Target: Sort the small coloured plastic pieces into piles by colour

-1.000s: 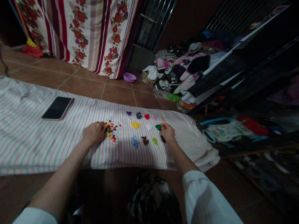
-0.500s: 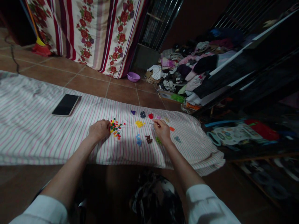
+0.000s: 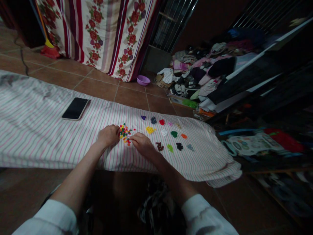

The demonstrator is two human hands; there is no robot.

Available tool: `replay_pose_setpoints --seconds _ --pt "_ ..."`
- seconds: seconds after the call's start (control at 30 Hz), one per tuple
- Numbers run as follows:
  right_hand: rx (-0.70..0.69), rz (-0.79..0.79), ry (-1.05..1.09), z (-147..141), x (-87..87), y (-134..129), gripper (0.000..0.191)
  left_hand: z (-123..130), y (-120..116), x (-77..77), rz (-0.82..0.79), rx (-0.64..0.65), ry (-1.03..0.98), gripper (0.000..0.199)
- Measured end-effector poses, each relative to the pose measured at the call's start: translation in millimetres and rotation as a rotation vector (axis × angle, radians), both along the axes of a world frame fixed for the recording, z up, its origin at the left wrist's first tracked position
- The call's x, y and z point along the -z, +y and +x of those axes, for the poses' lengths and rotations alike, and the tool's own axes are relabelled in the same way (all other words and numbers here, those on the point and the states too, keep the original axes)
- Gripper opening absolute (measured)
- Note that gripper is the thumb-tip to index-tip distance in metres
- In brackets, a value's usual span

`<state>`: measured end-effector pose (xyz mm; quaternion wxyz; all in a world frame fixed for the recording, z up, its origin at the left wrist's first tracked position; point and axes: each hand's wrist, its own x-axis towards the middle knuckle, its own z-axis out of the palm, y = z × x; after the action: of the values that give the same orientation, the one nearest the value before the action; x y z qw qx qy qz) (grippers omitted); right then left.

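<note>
Many little bits in mixed colors lie in one loose pile [image 3: 125, 133] on a striped cloth [image 3: 202, 163], right between two bare hands. The left hand [image 3: 109, 135] is curled in, with its fingertips at the left edge of the pile. I cannot tell if it holds a bit. The right hand [image 3: 143, 143] reaches in from the other side, its thumb and fingers close together by the lower right bits. I cannot tell if something is pinched there.

Past the right hand, small heaps sit apart, each in one color. The far row has purple [image 3: 143, 117], dark gray [image 3: 153, 120], red [image 3: 161, 122], pink [image 3: 170, 124] and tan [image 3: 179, 125]. The middle row has yellow [image 3: 150, 130], white [image 3: 164, 132], green [image 3: 174, 134] and orange [image 3: 184, 136]. The near row has brown [image 3: 159, 146], lime [image 3: 170, 148], black [image 3: 179, 146] and light gray [image 3: 190, 147].

A phone [image 3: 75, 108] with a dark screen lies flat on the cloth, to the left. On the tile floor beyond, a purple bowl [image 3: 143, 80] sits beside a flowery curtain [image 3: 107, 36].
</note>
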<state>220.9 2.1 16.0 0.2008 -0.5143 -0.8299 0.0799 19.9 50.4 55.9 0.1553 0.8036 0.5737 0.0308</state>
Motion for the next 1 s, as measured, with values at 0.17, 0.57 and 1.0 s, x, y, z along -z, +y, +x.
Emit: replay_pose_setpoints --seconds 0.17,0.57,1.0 --pt "0.026 -0.02 -0.134 -11 0.0 3 0.025 -1 1 2.1 0.002 -0.003 -0.012 0.037" --pt "0.161 -0.12 -0.109 -22 -8.3 7 0.024 0 1 2.2 0.003 -0.006 -0.006 0.041" --pt "0.157 -0.106 -0.093 -25 -7.3 10 0.028 0 0 1.8 0.023 0.002 0.011 0.04"
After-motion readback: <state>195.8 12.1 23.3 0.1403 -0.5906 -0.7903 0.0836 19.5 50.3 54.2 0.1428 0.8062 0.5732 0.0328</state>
